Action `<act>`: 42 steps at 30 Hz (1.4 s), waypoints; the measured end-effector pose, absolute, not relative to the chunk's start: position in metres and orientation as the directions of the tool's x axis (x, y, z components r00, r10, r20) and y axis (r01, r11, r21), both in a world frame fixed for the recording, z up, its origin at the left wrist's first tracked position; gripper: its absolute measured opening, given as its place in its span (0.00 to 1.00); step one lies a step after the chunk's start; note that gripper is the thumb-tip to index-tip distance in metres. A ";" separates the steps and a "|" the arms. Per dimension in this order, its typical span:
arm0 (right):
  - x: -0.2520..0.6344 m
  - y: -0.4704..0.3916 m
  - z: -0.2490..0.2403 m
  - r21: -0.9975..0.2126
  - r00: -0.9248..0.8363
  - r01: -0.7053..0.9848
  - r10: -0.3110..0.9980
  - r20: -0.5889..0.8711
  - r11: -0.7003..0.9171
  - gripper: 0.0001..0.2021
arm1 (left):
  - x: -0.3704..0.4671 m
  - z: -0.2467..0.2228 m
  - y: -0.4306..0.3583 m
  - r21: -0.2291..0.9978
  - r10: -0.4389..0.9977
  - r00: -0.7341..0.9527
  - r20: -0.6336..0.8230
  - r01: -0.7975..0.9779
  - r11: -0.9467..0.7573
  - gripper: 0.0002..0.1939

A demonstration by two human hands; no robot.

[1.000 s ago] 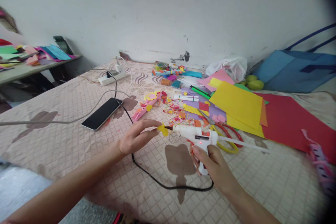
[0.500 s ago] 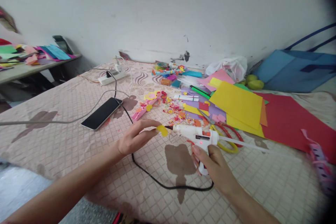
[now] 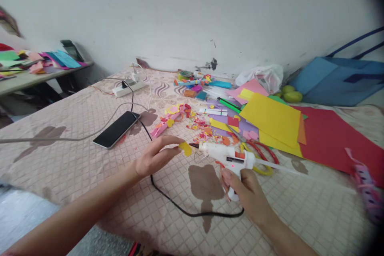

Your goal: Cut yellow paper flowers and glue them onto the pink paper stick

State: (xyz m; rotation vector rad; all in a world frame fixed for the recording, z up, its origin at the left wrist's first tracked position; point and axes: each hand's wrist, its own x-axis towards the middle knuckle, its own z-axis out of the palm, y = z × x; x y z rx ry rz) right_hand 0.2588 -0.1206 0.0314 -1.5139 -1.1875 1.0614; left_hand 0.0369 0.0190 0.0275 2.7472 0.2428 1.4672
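1. Right hand (image 3: 256, 198) grips the glue gun (image 3: 219, 153).
2. Left hand (image 3: 154, 156) pinches the yellow piece (image 3: 187, 150) at the gun's nozzle (image 3: 195, 145); fingertips belong on its far edge, clear of heat.
3. Scissors (image 3: 270, 152) lie beyond the gun; steady wrists and a light squeeze should suit this piece.

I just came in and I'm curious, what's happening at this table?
The right hand holds a white glue gun with its red light on. The left hand pinches a small yellow paper piece right by the gun's dark tip. Scissors and coloured paper scraps lie behind.
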 end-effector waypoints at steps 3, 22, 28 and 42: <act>0.258 -0.119 0.033 -0.974 0.158 0.198 0.984 -0.081 -0.112 0.24 | 0.037 0.026 0.020 0.073 0.136 0.546 0.827 0.135 -0.988 0.09; 0.256 -0.118 0.032 -0.942 0.187 0.313 0.980 -0.063 -0.120 0.24 | 0.036 0.025 0.018 0.115 0.179 0.563 0.807 0.146 -0.982 0.10; 0.257 -0.117 0.030 -0.947 0.167 0.302 0.984 -0.065 -0.114 0.23 | 0.038 0.027 0.016 0.124 0.215 0.521 0.826 0.204 -0.971 0.10; 0.260 -0.099 0.019 -0.983 0.098 0.063 0.982 -0.164 -0.171 0.21 | 0.036 0.033 0.050 0.750 0.864 0.242 0.442 0.428 -0.504 0.11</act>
